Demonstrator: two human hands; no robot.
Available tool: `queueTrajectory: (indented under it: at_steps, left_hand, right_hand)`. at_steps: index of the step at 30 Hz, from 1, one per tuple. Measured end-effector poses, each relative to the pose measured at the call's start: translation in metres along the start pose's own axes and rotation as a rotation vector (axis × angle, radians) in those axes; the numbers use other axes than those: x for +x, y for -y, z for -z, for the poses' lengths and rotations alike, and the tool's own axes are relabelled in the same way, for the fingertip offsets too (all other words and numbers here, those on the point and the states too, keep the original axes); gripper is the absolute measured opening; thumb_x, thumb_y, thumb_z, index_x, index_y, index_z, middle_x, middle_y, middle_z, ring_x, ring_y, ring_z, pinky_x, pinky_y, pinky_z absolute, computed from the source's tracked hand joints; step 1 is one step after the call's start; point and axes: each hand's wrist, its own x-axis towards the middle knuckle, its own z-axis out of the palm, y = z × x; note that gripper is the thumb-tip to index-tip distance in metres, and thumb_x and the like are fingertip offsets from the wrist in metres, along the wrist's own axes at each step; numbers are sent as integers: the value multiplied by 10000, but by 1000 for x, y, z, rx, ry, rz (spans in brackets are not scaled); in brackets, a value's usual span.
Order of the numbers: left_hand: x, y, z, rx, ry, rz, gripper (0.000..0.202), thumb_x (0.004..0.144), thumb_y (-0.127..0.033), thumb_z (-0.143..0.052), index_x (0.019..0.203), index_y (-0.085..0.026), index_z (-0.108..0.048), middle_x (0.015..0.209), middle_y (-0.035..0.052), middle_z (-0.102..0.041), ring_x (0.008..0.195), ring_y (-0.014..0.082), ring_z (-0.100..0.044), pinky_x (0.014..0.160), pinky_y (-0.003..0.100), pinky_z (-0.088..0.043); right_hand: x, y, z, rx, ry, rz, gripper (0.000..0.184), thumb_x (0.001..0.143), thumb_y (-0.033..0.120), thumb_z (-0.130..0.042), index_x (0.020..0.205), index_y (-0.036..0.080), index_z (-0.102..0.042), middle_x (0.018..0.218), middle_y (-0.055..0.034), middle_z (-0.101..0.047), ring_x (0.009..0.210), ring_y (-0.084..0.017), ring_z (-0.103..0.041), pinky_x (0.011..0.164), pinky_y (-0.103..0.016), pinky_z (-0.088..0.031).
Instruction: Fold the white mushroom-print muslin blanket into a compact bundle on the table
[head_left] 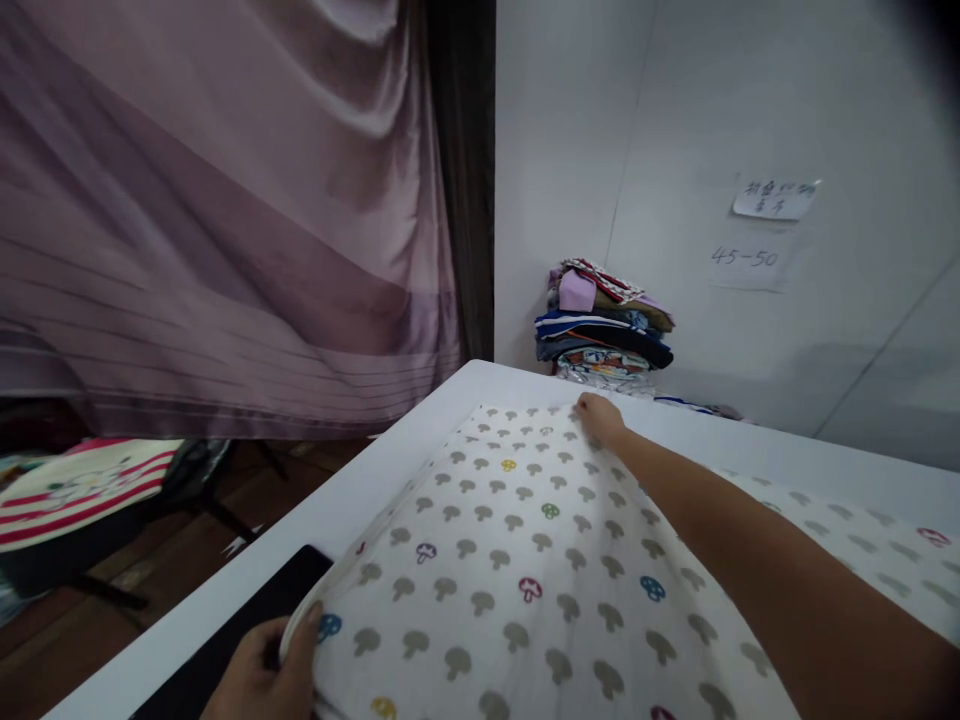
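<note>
A white cloth printed with grey and coloured mushrooms stretches over the white table. My left hand, at the bottom left, pinches the cloth's near left edge between thumb and fingers. Far ahead, my right hand is closed on the cloth's far right corner, with the arm reaching across from the right. Between the two hands the cloth looks fairly taut. More of the same mushroom print lies to the right, beyond my right forearm. A flat black item lies on the table left of the cloth, partly beneath it.
A stack of folded clothes stands at the table's back, against the white wall. Two paper notes hang there, the lower reading 45-50. On the left are a pink curtain and a chair with a red-striped cloth.
</note>
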Motion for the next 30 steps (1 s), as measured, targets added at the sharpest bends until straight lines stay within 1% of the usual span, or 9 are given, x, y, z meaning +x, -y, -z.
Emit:
queueTrajectory:
  at_steps: [3,6,9,15,20,22,24,27,30]
  left_hand:
    - [-8,-9,4,24,-13,9,423,713,-610,-448,892,-245,-562,682,25,-616,700,262,-590,651,359,-438]
    - [-12,-13,5,39,-12,-11,437,721,-619,-422,888,-241,-563,695,35,-622,698,267,-588,642,364,-432]
    - [-13,-15,6,18,-6,-19,446,711,-622,-431,881,-234,-571,684,38,-627,684,271,-590,623,363,-430]
    - [-20,-19,7,5,-17,-3,432,720,-612,-428,881,-243,-583,646,24,-617,685,272,-589,617,353,-421]
    - [-22,-20,8,2,19,26,396,722,-588,-448,878,-250,-582,625,2,-605,685,252,-586,618,328,-408]
    - [-21,-19,8,4,20,26,398,726,-591,-446,888,-255,-584,631,-1,-605,693,251,-584,625,327,-407]
    - [-21,-19,7,-4,13,20,413,737,-606,-426,895,-259,-584,631,-2,-603,695,249,-583,633,329,-409]
    - [-20,-16,6,-5,5,8,431,744,-623,-409,890,-256,-583,639,1,-604,691,244,-581,636,328,-410]
    - [-18,-13,4,-4,5,2,437,737,-624,-424,884,-246,-586,652,8,-611,684,243,-583,626,329,-407]
  right_hand:
    - [2,2,-7,17,-7,-47,257,886,282,-433,1010,182,-635,1042,-93,-649,958,-208,-575,717,-253,-404]
    - [5,7,-11,40,41,-32,235,855,323,-492,940,185,-662,980,-70,-673,907,-195,-594,690,-237,-403]
    - [10,15,-12,53,67,-10,264,858,350,-488,933,181,-677,985,-64,-678,897,-186,-601,693,-230,-402]
    - [19,43,-17,64,76,12,250,841,343,-525,959,191,-684,1021,-67,-674,938,-204,-597,699,-238,-409]
    - [24,67,-26,83,68,57,260,848,390,-520,940,207,-681,1003,-54,-677,918,-195,-599,693,-234,-409]
    - [25,74,-27,80,53,55,241,850,375,-520,940,214,-675,1006,-55,-675,926,-198,-596,708,-239,-410]
    - [25,79,-27,70,2,21,281,895,340,-436,1022,203,-645,1075,-80,-649,988,-217,-575,760,-269,-408]
    - [22,82,-26,49,-78,-57,386,940,274,-273,1159,138,-561,1164,-156,-591,1064,-268,-533,830,-357,-392]
    - [15,87,-28,33,-88,-44,372,926,302,-319,1146,125,-561,1150,-176,-591,1075,-291,-519,874,-406,-368]
